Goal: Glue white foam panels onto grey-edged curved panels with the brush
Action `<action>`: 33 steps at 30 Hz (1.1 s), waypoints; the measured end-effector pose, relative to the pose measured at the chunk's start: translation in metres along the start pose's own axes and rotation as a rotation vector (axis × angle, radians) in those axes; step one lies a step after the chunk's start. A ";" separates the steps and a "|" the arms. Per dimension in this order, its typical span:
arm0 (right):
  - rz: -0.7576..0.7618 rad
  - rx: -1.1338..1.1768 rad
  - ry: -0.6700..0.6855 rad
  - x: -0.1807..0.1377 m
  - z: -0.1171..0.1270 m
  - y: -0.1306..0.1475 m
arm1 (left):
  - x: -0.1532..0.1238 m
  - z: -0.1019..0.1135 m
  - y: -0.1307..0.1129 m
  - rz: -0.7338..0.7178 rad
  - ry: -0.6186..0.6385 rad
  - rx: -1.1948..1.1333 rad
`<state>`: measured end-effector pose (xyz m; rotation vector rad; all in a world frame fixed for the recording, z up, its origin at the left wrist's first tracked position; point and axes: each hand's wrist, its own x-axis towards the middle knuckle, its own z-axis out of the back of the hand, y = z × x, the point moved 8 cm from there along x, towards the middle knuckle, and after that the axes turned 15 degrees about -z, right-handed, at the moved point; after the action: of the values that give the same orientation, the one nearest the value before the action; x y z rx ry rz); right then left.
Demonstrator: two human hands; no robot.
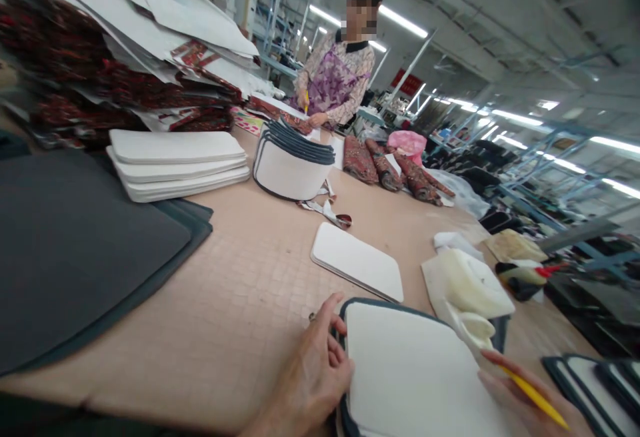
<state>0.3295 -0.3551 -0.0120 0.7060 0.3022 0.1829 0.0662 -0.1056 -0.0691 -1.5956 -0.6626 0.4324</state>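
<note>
My left hand (313,373) rests on the left edge of a white foam pad with a dark grey border (410,370) at the table's near edge; its fingers curl round the border. At the pad's right side, my right hand (525,403) is closed on a yellow pencil-like tool (533,395). Another plain white pad (357,260) lies flat just beyond.
Dark grey sheets (75,243) cover the table's left. A stack of white pads (175,163) and a pile of bordered pads (293,160) stand further back. Foam scraps (470,283) lie at right. Patterned red fabric (395,170) lies near a person (335,80) working at the far end.
</note>
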 end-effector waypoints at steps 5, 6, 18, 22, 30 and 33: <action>-0.023 0.028 0.003 -0.020 -0.009 0.025 | 0.006 -0.002 -0.012 -0.091 0.111 0.078; -0.026 0.036 0.006 -0.022 -0.011 0.029 | 0.008 -0.001 -0.016 -0.111 0.140 0.117; 0.081 0.157 0.026 -0.022 -0.015 0.039 | 0.026 -0.089 -0.116 -0.907 0.512 0.585; 0.088 0.175 -0.013 -0.022 -0.013 0.041 | 0.017 -0.136 -0.110 -0.979 0.763 0.714; 0.268 -0.038 -0.309 -0.054 0.003 0.051 | 0.014 -0.158 -0.105 -1.095 0.890 0.847; 0.474 -0.035 -0.523 -0.076 0.013 0.042 | 0.013 -0.162 -0.099 -1.289 0.880 0.896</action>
<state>0.2593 -0.3525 0.0412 0.7561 -0.3736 0.4411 0.1612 -0.2172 0.0518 -0.2040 -0.5335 -0.8122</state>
